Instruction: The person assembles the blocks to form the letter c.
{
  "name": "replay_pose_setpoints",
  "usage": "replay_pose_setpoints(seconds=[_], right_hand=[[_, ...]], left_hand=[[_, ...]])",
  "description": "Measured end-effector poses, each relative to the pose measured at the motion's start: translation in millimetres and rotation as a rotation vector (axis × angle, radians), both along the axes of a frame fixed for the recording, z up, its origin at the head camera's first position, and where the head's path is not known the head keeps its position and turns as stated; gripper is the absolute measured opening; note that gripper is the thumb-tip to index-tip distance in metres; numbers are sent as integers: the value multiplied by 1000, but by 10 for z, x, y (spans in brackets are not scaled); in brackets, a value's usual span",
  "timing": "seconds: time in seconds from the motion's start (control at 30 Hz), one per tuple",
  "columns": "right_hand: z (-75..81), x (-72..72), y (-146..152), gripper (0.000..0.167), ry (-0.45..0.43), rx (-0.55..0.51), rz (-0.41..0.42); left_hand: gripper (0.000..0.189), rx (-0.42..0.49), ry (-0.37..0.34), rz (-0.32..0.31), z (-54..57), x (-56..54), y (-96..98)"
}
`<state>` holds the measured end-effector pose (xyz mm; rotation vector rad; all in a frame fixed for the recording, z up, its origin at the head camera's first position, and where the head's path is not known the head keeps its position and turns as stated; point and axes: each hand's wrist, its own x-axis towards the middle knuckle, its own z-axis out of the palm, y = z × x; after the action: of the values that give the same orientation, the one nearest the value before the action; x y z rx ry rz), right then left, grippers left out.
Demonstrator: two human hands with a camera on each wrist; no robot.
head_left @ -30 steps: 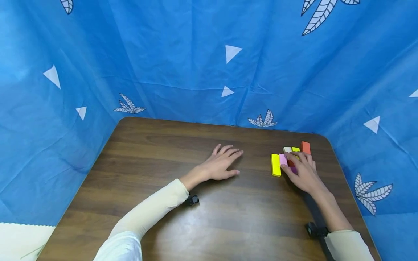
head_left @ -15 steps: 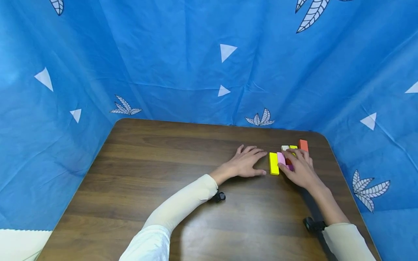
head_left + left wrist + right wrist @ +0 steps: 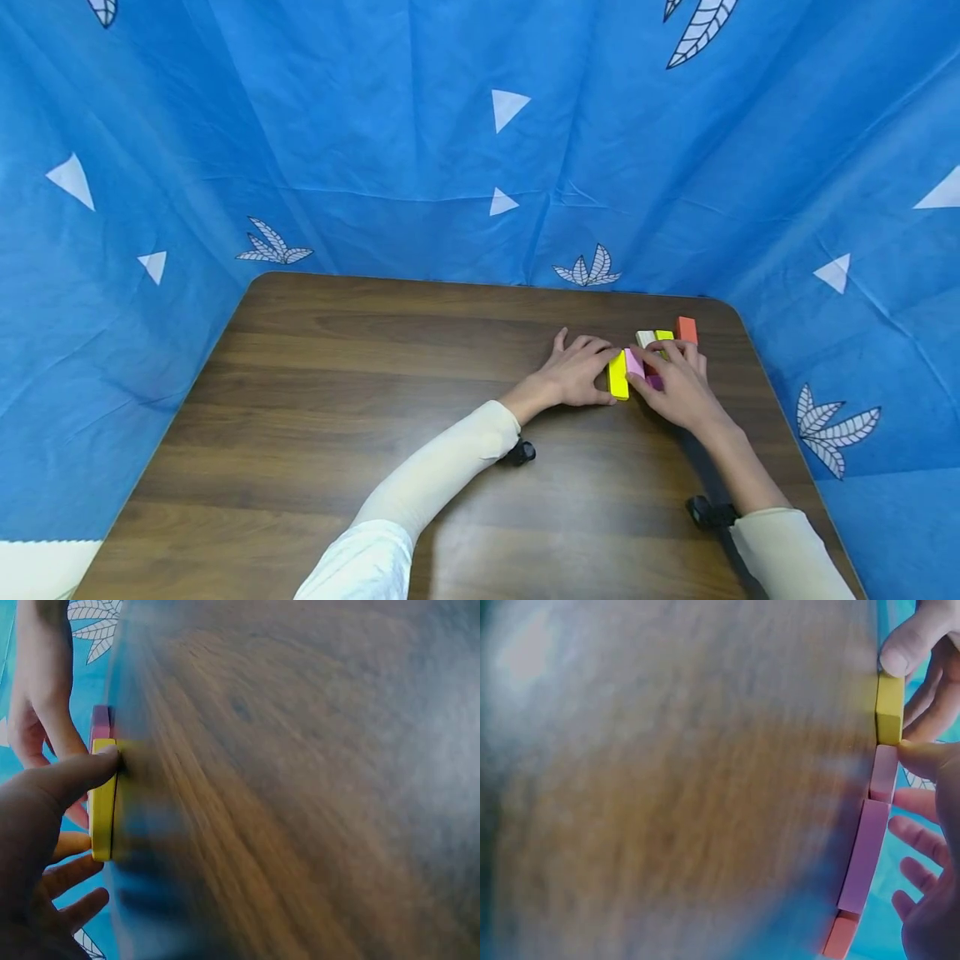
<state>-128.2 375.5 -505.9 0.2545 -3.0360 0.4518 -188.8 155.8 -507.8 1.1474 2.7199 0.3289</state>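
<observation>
My left hand [image 3: 576,372] has its thumb at the near end of a yellow block [image 3: 618,377] and its index finger at the far end, pinching it lengthwise. The other left fingers are spread. Against the yellow block's right side lies a pink block [image 3: 634,365]. My right hand [image 3: 681,387] reaches over the row, its thumb tip right where yellow and pink meet [image 3: 885,771] and its index finger by the pink block's far end. A purple block [image 3: 864,855] and an orange-red block [image 3: 841,935] continue the row under the right palm, mostly hidden in the head view.
Behind the right hand are a white block [image 3: 645,338], a second yellow block [image 3: 664,335] and an orange block [image 3: 686,330]. All lie on a brown wood-grain table [image 3: 360,375] near its far right corner. A blue patterned cloth [image 3: 420,125] hangs around the table.
My left hand has moved right across the table to the yellow block and taken it by its ends. My right hand stays over the blocks. The head view has shifted slightly.
</observation>
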Motion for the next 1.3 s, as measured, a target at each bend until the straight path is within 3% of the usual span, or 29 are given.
replay_pose_setpoints(seconds=[0.3, 0.57, 0.8, 1.0, 1.3], right_hand=[[52, -70, -92, 58, 44, 19, 10], [31, -114, -181, 58, 95, 42, -67], [39, -144, -236, 52, 99, 3, -79], [34, -168, -286, 41, 97, -45, -2], [-7, -232, -433, 43, 37, -108, 97]], left_hand=[[84, 47, -1, 21, 32, -64, -182], [84, 86, 19, 11, -9, -83, -498], [85, 185, -32, -7, 9, -44, -815], [84, 246, -78, -8, -2, -21, -1149], [88, 265, -86, 5, -6, -33, -1639]])
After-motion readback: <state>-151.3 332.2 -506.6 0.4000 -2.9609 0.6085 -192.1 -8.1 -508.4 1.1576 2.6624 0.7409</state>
